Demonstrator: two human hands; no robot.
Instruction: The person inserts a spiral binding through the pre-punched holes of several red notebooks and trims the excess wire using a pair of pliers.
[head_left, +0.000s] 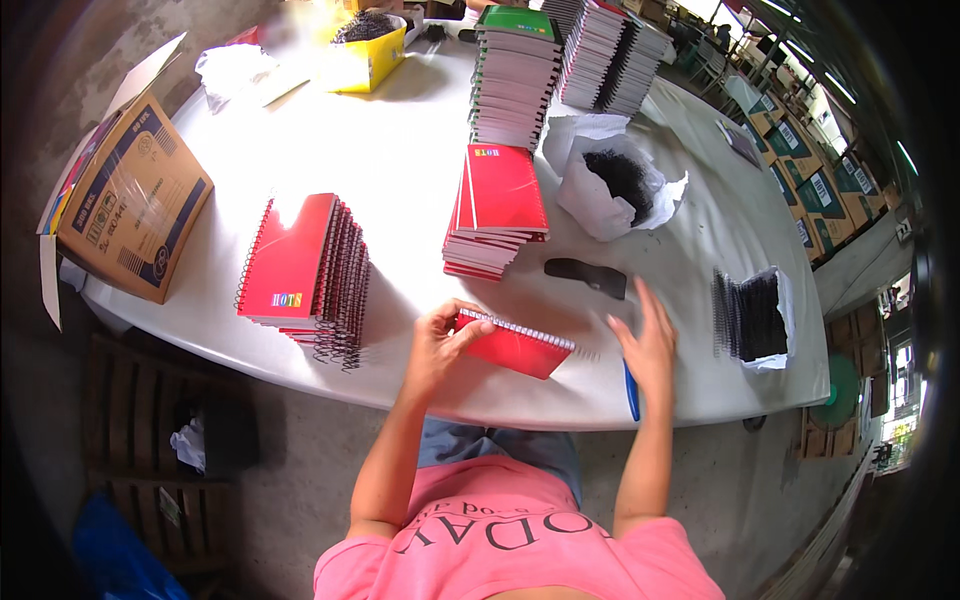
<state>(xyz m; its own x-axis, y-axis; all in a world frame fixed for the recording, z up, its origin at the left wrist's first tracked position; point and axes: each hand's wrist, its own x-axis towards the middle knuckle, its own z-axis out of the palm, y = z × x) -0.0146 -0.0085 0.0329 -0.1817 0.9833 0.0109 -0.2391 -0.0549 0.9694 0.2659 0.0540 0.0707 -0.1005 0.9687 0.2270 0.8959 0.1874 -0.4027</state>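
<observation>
My left hand (pixel 443 345) is closed on the left end of a red notebook (pixel 520 352), thumb on its cover. A wire coil runs along the notebook's upper edge, and a length of it sticks out past the right end. My right hand (pixel 650 345) hangs open with fingers apart, holding nothing, to the right of the coil's loose end. Just beside it, a blue long-handled tool (pixel 631 390) lies near the table edge; its kind is not clear. A curved black object (pixel 587 275) rests above the fingertips.
Red notebooks with coils form a pile (pixel 290 265) at left; more red ones (pixel 500 195) lie ahead. Behind stands a tall green-topped stack (pixel 515 70). Black coils fill a white wrapper (pixel 605 200) and another bundle (pixel 755 315). A cardboard box (pixel 140 200) stands far left, a yellow box (pixel 370 62) behind.
</observation>
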